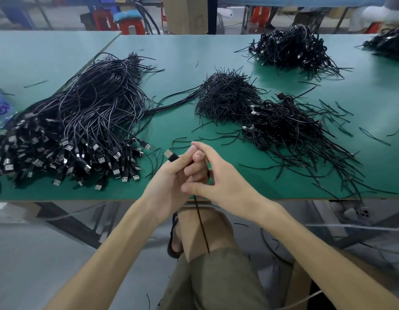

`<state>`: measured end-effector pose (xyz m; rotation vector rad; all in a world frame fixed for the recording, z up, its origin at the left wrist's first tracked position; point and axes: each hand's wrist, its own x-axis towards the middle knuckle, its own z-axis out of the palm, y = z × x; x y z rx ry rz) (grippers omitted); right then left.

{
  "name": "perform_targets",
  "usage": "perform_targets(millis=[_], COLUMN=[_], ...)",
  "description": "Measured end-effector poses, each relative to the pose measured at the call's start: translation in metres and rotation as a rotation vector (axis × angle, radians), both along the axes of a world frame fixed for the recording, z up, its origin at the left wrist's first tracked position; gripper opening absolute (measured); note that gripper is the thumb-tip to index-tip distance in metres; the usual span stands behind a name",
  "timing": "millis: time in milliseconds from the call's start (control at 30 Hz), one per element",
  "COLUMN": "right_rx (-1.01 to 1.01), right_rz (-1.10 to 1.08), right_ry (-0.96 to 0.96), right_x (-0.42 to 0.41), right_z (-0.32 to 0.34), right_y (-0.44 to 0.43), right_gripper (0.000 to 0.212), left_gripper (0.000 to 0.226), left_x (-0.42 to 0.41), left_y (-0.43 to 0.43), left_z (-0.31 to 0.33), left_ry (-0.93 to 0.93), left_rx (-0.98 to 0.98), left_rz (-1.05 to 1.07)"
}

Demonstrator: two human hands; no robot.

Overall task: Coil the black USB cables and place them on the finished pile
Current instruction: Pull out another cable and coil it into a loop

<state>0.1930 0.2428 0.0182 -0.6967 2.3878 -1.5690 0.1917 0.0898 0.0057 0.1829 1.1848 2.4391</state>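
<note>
Green table point(171, 52): uncoiled cable heap point(82, 113) left, finished pile point(288, 128) right. One cable point(200, 222), judged light, limp and springy, dangles below the near edge. The left hand point(167, 184) grips it behind the stiff plug point(171, 155), the sound hold; the right hand point(223, 177) touches alongside, grip unclear.

Two hands: my left hand point(168, 177) and right hand point(223, 182). One cable point(171, 155). One table point(182, 52) with five black heaps: big pile point(82, 113), middle pile point(225, 99), near pile point(290, 126), far pile point(292, 48), corner pile point(388, 43).

One head-worn camera looks forward and down across the green table point(48, 54). The left hand point(171, 175) and right hand point(223, 175) sit close below it, at the table's near edge.
</note>
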Motion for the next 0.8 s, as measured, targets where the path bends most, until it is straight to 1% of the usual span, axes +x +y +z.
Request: perform_targets(millis=[33, 100, 167, 200, 267, 300, 400, 500, 567, 600, 700, 800], right_rx=[0.011, -0.006, -0.060, -0.081, -0.124, -0.147, -0.214, -0.292, -0.353, -0.386, -0.476, -0.564], right_rz=[-0.019, -0.088, -0.182, -0.197, -0.164, -0.151, -0.154, -0.129, -0.113, -0.109, -0.127, -0.192], right_ry=[0.031, 0.067, 0.022, -0.003, -0.025, -0.022, 0.012, 0.006, -0.002, -0.009, -0.030, -0.069], right_x=[0.003, 0.006, 0.002, -0.001, -0.005, -0.007, -0.008, -0.005, 0.000, 0.002, 0.006, 0.006], right_z=[-0.003, -0.009, -0.012, -0.013, -0.014, -0.015, -0.014, -0.018, -0.023, -0.024, -0.026, -0.029], right_y=[-0.003, -0.005, -0.002, 0.000, 0.001, 0.002, 0.006, 0.009, 0.009, 0.008, 0.003, -0.003], right_gripper=[0.083, 0.077, 0.061, 0.050, 0.031, 0.028, 0.037, 0.041, 0.041, 0.040, 0.041, 0.046], left_gripper=[0.032, 0.032, 0.032, 0.032, 0.032, 0.031, 0.026, 0.024, 0.029, 0.032, 0.033, 0.030], left_x=[0.001, 0.001, 0.000, -0.001, -0.004, -0.005, -0.012, -0.014, -0.012, -0.011, -0.008, -0.007], left_y=[0.000, 0.005, 0.009, 0.010, 0.010, 0.008, 0.001, -0.013, -0.022, -0.025, -0.027, -0.019], left_z=[-0.001, -0.003, -0.005, -0.006, -0.006, -0.005, -0.001, 0.010, 0.016, 0.017, 0.021, 0.023], left_ry=[-0.008, -0.004, 0.020, 0.039, 0.088, 0.105, 0.159, 0.297, 0.378, 0.388, 0.364, 0.343], left_rx=[0.010, 0.029, 0.015, -0.025, -0.145, -0.193, -0.265, -0.307, -0.312, -0.313, -0.335, -0.431], left_rz=[-0.005, -0.015, 0.003, 0.015, 0.023, 0.015, -0.054, -0.242, -0.378, -0.417, -0.404, -0.282])
